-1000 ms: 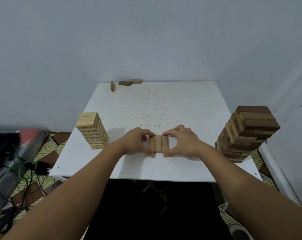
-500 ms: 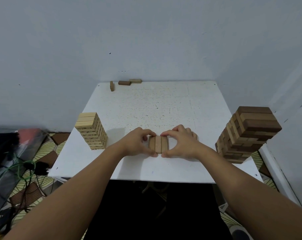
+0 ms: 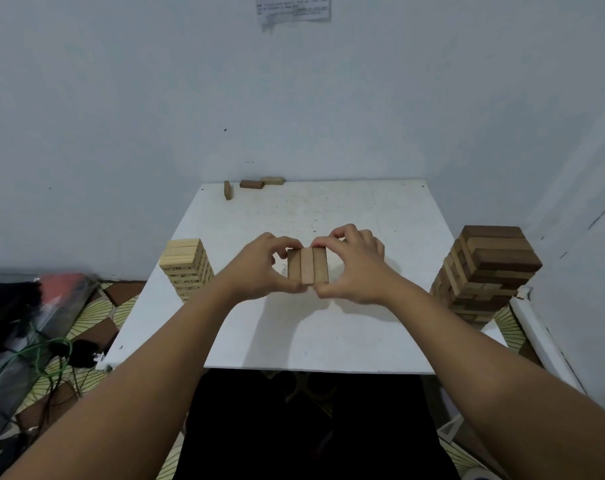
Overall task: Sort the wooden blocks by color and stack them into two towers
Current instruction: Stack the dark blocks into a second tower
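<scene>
Row of three brown blocks (image 3: 308, 265): laid side by side, long edges touching, the middle one paler than its neighbours; near the middle of the tabletop (image 3: 363, 216), pinched at its ends between the fingers of the left hand (image 3: 263, 268) and right hand (image 3: 354, 268).

Pale tower (image 3: 187, 268): light, yellowish blocks in neat crossed layers, upright, at the tabletop's left edge.

Dark tower (image 3: 484, 271): brown blocks of mixed tones, taller and wider, its layers somewhat uneven, at the right edge.

Loose blocks, far left corner: one brown, standing on its long edge (image 3: 227, 190); one dark brown, lying flat (image 3: 251, 184); one paler, lying flat just behind it (image 3: 271, 180).
</scene>
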The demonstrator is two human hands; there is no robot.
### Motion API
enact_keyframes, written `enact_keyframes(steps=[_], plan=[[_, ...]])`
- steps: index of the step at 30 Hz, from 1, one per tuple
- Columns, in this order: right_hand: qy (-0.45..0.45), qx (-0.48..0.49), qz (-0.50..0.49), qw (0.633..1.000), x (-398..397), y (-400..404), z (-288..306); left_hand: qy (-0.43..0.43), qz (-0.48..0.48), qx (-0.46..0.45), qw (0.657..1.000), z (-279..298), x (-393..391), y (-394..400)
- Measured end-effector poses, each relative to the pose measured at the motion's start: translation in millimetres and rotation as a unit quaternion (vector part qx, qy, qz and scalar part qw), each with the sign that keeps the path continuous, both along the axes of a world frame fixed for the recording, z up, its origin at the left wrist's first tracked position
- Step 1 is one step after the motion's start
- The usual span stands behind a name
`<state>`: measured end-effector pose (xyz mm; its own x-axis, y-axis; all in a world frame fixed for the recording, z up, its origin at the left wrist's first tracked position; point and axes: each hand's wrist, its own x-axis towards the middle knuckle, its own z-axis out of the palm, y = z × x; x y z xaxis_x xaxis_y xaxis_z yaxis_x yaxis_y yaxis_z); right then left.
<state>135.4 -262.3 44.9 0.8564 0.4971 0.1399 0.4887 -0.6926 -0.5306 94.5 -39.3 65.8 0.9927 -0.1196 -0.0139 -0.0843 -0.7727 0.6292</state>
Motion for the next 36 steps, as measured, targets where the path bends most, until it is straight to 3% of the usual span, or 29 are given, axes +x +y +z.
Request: enact_keyframes(steps=[8,13,23,36], plan=[[-0.101,0.002,0.006,0.995,-1,-11,81,-0.071,-0.004,-0.009,0.997,77,-1,-8],[-0.114,-0.009,-0.017,0.993,-13,-44,114,-0.097,-0.03,-0.004,0.995,103,1,-37],[-0.022,-0.04,-0.086,0.995,-37,-157,134,-0.074,-0.126,-0.027,0.989,111,15,-145],[0.086,0.056,-0.114,0.988,-34,-232,118,-0.026,-0.178,-0.016,0.983,114,35,-224]])
